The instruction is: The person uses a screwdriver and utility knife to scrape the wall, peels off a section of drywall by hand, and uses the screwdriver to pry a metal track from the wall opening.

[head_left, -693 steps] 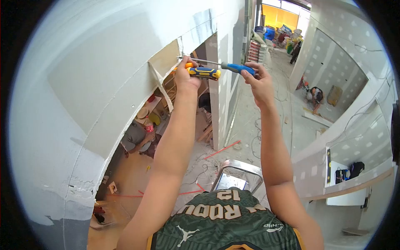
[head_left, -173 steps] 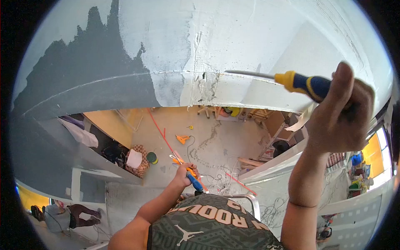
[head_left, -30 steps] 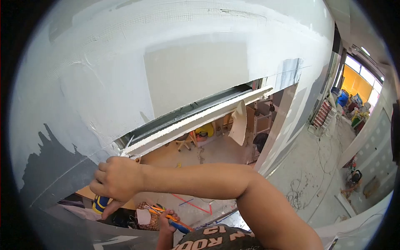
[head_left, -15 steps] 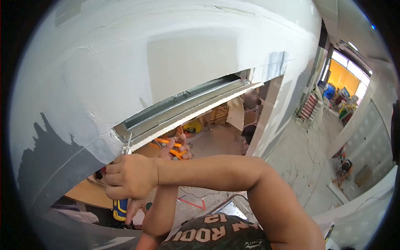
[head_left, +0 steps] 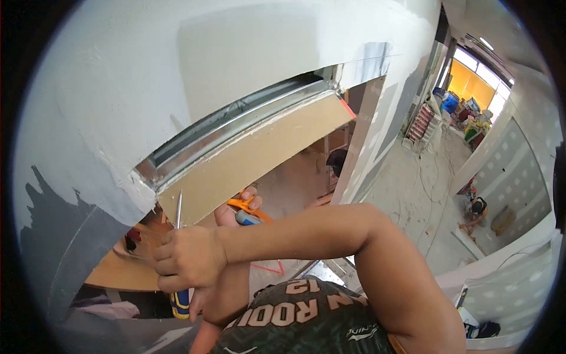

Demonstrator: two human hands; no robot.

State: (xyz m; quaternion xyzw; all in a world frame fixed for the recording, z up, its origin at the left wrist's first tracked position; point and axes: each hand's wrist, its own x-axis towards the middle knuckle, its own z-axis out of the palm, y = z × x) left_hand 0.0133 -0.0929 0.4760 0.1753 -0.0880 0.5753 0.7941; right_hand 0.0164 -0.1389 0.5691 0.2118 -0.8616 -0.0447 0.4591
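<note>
A strip of drywall (head_left: pixel 259 150) with a tan face slopes down from the lower edge of a long slot in the wall, along a metal stud track (head_left: pixel 236 127). My right hand (head_left: pixel 191 259), reaching across to the left, is closed around a tool with a blue-and-yellow handle (head_left: pixel 180 305). Its narrow metal shaft (head_left: pixel 179 206) points up over the strip's left end. Behind my right forearm, my left hand (head_left: pixel 252 199) is closed on an orange-handled tool (head_left: pixel 242 205) with a grey-blue part, just below the strip's lower edge. The left palm is hidden.
The grey-white wall (head_left: pixel 106 118) curves around the slot, with an opening below it. An upright post (head_left: pixel 359 135) borders the opening. On the right, a person (head_left: pixel 474 212) crouches in a corridor, where cords lie on the floor. Stacked materials (head_left: pixel 420 124) stand farther back.
The drywall strip has swung so its tan face shows instead of its rough white edge. My right hand and its tool have shifted slightly right and down. The view has moved too.
</note>
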